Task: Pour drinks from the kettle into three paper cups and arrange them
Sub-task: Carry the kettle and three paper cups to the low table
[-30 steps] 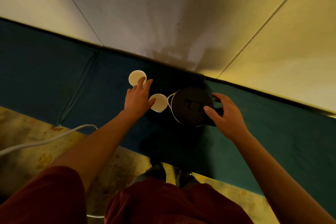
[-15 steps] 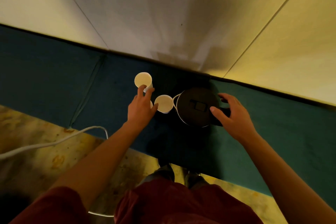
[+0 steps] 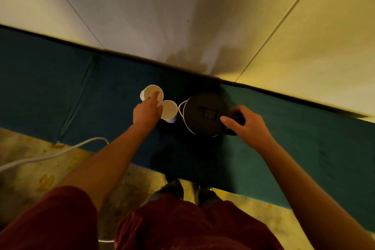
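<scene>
Gripping kettle (image 3: 204, 114) handle, right hand (image 3: 246, 125) readied the pour | left hand (image 3: 147, 112) fingers touched far cup (image 3: 152, 92), grip unclear | cup nearest kettle (image 3: 169, 110) awaited, steady lift needed

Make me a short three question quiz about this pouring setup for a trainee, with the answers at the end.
1. True or false: the kettle has its lid shut.
2. Which hand is at the kettle's handle? A) left hand B) right hand C) neither
3. Fill in: the paper cups stand to the ____ of the kettle on the blue bench.

Key: 1 true. 2 B, its fingers curl round the dark handle. 3 left; two cup rims show clearly beside the left hand, and a third cannot be made out for certain.
</scene>
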`<move>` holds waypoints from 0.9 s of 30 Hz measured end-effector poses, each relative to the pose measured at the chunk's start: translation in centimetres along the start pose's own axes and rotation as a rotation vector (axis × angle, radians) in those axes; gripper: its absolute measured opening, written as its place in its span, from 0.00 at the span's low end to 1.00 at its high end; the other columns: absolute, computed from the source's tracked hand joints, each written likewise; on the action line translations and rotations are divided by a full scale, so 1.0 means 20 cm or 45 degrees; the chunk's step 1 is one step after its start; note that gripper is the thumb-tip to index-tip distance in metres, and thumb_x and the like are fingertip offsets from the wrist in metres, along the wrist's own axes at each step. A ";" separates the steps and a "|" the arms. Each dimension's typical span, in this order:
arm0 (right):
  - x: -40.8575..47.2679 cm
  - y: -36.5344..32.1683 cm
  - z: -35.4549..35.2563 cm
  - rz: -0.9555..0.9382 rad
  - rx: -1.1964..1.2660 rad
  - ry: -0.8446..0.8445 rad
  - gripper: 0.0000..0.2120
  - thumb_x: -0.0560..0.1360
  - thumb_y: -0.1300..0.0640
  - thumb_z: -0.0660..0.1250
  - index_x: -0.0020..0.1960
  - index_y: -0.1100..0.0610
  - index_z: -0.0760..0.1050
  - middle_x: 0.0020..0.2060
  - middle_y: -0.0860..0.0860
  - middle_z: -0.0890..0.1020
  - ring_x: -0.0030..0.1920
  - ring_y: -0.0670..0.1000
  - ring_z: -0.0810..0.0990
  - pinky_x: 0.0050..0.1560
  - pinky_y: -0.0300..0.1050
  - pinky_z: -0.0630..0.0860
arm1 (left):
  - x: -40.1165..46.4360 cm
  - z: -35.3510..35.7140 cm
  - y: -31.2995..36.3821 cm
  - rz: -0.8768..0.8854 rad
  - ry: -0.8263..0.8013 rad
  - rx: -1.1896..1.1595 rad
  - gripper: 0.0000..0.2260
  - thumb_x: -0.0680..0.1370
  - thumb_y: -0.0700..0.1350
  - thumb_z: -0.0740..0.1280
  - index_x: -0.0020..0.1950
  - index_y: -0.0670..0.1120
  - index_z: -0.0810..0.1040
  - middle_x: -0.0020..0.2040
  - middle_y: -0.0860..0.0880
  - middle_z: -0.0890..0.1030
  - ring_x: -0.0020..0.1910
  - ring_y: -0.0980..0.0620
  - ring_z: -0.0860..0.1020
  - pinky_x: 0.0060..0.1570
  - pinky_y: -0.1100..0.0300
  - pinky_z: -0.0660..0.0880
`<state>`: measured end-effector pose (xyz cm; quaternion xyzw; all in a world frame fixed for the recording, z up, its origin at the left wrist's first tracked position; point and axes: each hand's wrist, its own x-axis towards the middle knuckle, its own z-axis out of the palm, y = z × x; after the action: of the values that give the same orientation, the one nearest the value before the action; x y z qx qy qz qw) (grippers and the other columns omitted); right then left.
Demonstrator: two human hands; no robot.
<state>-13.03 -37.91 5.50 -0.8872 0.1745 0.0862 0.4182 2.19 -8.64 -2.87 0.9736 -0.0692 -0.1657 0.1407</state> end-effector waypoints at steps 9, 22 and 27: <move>0.01 0.05 -0.01 -0.010 0.019 0.037 0.16 0.74 0.37 0.72 0.40 0.48 0.74 0.33 0.48 0.82 0.31 0.43 0.79 0.30 0.33 0.72 | 0.05 -0.02 0.05 0.047 -0.088 0.180 0.14 0.83 0.50 0.62 0.63 0.44 0.79 0.51 0.41 0.84 0.48 0.42 0.83 0.42 0.51 0.77; 0.03 0.11 0.00 0.091 0.335 -0.050 0.20 0.77 0.42 0.72 0.40 0.59 0.82 0.31 0.53 0.86 0.31 0.47 0.84 0.39 0.47 0.82 | -0.02 -0.02 0.03 0.104 -0.037 0.093 0.14 0.82 0.45 0.62 0.66 0.46 0.78 0.57 0.41 0.83 0.52 0.39 0.83 0.48 0.44 0.81; 0.06 0.12 -0.03 0.156 0.381 -0.108 0.33 0.69 0.31 0.71 0.39 0.63 0.83 0.27 0.54 0.83 0.28 0.46 0.81 0.33 0.37 0.77 | -0.04 -0.04 0.03 0.119 0.007 0.063 0.13 0.82 0.46 0.64 0.64 0.44 0.79 0.55 0.41 0.83 0.50 0.40 0.83 0.45 0.48 0.81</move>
<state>-12.86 -40.07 3.82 -0.7983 0.2214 0.1218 0.5466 1.78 -8.78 -1.73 0.9730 -0.1183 -0.1545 0.1244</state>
